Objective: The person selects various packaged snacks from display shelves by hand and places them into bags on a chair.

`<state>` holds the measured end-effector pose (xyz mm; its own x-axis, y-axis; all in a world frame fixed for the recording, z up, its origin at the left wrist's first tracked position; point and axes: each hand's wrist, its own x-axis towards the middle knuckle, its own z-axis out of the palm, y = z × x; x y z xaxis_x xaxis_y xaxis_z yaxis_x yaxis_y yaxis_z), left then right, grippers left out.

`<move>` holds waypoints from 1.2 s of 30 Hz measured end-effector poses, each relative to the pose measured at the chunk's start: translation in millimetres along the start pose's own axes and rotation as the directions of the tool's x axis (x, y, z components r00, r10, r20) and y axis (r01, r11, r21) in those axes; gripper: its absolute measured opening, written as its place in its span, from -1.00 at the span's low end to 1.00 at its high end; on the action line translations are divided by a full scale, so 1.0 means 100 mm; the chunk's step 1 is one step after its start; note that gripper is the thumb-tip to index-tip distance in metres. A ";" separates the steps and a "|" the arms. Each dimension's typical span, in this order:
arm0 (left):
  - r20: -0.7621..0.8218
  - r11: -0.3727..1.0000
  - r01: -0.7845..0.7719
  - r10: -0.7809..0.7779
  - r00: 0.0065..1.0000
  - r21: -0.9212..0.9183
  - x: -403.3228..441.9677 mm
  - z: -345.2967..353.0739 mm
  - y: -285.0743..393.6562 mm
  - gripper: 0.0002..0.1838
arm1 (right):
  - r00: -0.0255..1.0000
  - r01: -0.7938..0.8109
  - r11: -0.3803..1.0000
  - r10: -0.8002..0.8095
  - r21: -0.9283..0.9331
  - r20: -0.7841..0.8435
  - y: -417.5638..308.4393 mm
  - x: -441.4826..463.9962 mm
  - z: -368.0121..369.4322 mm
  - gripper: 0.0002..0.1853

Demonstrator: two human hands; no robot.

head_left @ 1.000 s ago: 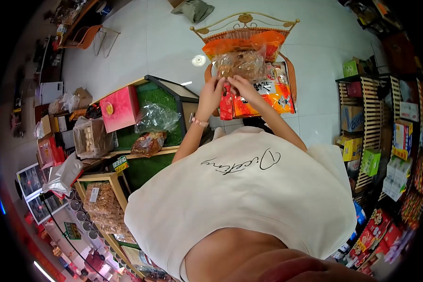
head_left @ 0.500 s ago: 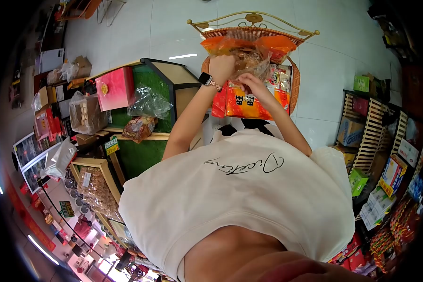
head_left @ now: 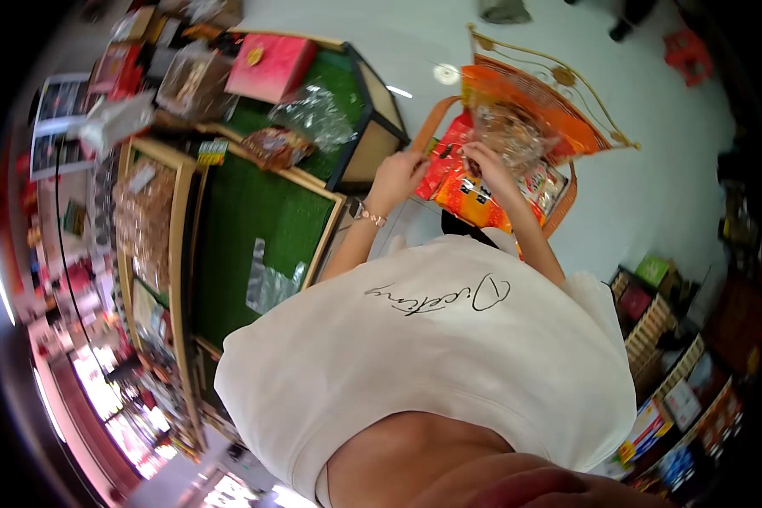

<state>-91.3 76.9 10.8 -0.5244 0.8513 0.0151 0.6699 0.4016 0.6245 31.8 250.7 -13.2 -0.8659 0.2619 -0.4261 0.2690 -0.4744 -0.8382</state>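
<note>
A clear plastic bag point(head_left: 512, 140) with brownish contents lies on orange and red printed packages point(head_left: 466, 196) on a chair with a gold metal back point(head_left: 561, 74). My right hand point(head_left: 491, 169) is at the near edge of this bag, its fingers pinched on the plastic. To the left of the packages is my left hand point(head_left: 398, 179), wearing a watch and bracelet on the wrist. Its fingers are somewhat spread, and nothing shows in them. It is apart from the clear bag.
Beside me on the left stands a green-lined wooden display case point(head_left: 258, 216) with a pink box point(head_left: 271, 68), a crumpled clear bag point(head_left: 317, 117) and a brown snack packet point(head_left: 275, 148). Slatted shelves point(head_left: 652, 326) with boxes are at the right. A red stool point(head_left: 688, 57) stands farther off.
My left hand has come away from the clear bag and moved left. My right hand stays at the bag. The view has turned, so the chair appears tilted and farther right.
</note>
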 end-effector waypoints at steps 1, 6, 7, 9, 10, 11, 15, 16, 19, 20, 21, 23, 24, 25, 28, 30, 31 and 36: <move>-0.001 0.999 0.040 -0.040 0.999 0.001 -0.21 -0.05 -0.05 -0.84 | 0.999 -0.019 1.000 0.020 -0.010 0.036 0.02 0.02 0.14 -0.80; -0.146 0.931 0.363 -0.366 0.919 -0.043 -1.44 -0.20 -0.16 -0.83 | 0.950 -0.050 0.990 0.087 -0.129 0.299 0.27 0.00 1.01 -0.79; -0.203 0.906 0.415 -0.424 0.883 -0.085 -1.71 -0.19 -0.13 -0.83 | 0.926 -0.037 0.982 0.104 -0.187 0.362 0.31 -0.09 1.21 -0.79; -0.302 0.856 0.490 -0.516 0.802 -0.163 -2.19 -0.19 -0.12 -0.83 | 0.877 -0.037 0.941 0.193 -0.337 0.441 0.33 -0.28 1.65 -0.80; -0.335 0.827 0.523 -0.562 0.756 -0.208 -2.45 -0.13 -0.11 -0.82 | 0.834 -0.041 0.928 0.236 -0.371 0.498 0.42 -0.34 1.85 -0.80; -0.355 0.790 0.554 -0.613 0.706 -0.261 -2.72 -0.02 -0.08 -0.81 | 0.792 -0.028 0.922 0.257 -0.387 0.553 0.50 -0.42 2.03 -0.80; -0.353 0.696 0.633 -0.718 0.600 -0.340 -3.58 0.24 0.04 -0.82 | 0.639 -0.054 0.865 0.415 -0.500 0.648 1.01 -0.84 2.58 -0.79; -0.332 0.655 0.664 -0.755 0.565 -0.359 -3.76 0.30 0.09 -0.82 | 0.613 -0.062 0.852 0.444 -0.520 0.653 1.12 -0.97 2.71 -0.79; -0.345 0.588 0.706 -0.807 0.479 -0.395 -4.22 0.44 0.16 -0.82 | 0.524 -0.072 0.794 0.545 -0.604 0.654 1.42 -1.36 3.03 -0.80; -0.363 0.573 0.715 -0.816 0.450 -0.402 -4.35 0.49 0.17 -0.82 | 0.475 -0.078 0.775 0.582 -0.627 0.660 1.52 -1.47 3.10 -0.80; -0.393 0.552 0.708 -0.827 0.401 -0.440 -4.46 0.51 0.20 -0.82 | 0.424 -0.080 0.755 0.616 -0.651 0.663 1.62 -1.58 3.16 -0.80; -0.451 0.515 0.692 -0.842 0.297 -0.506 -4.62 0.48 0.27 -0.83 | 0.320 -0.059 0.719 0.670 -0.692 0.669 1.84 -1.74 3.27 -0.80; -0.460 0.497 0.702 -0.847 0.265 -0.511 -4.71 0.47 0.30 -0.83 | 0.281 -0.035 0.693 0.698 -0.720 0.659 1.96 -1.79 3.31 -0.81; -0.467 0.476 0.712 -0.853 0.231 -0.517 -4.80 0.47 0.32 -0.82 | 0.239 -0.011 0.666 0.726 -0.746 0.645 2.09 -1.82 3.34 -0.81; -0.468 0.395 0.702 -0.878 0.099 -0.593 -5.06 0.56 0.39 -0.81 | 0.117 0.036 0.598 0.793 -0.801 0.598 2.41 -1.86 3.53 -0.80; -0.466 0.355 0.643 -0.885 -0.003 -0.678 -5.24 0.64 0.39 -0.80 | 0.086 0.080 0.558 0.822 -0.826 0.563 2.51 -1.93 3.74 -0.81; -0.463 0.341 0.598 -0.885 -0.057 -0.725 -5.32 0.69 0.38 -0.79 | 0.051 0.096 0.560 0.823 -0.823 0.566 2.61 -1.95 3.86 -0.82; -0.439 0.279 0.535 -0.876 -0.198 -0.798 -5.76 0.58 0.22 -0.76 | -0.042 0.079 0.554 0.833 -0.829 0.552 3.00 -2.15 4.55 -0.84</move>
<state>255.7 -385.2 -29.6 -0.7139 -0.6689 -0.2070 -0.5126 0.2979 0.8053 106.9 -330.7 -18.4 0.0272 -0.8701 -0.4922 0.4302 0.4547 -0.7799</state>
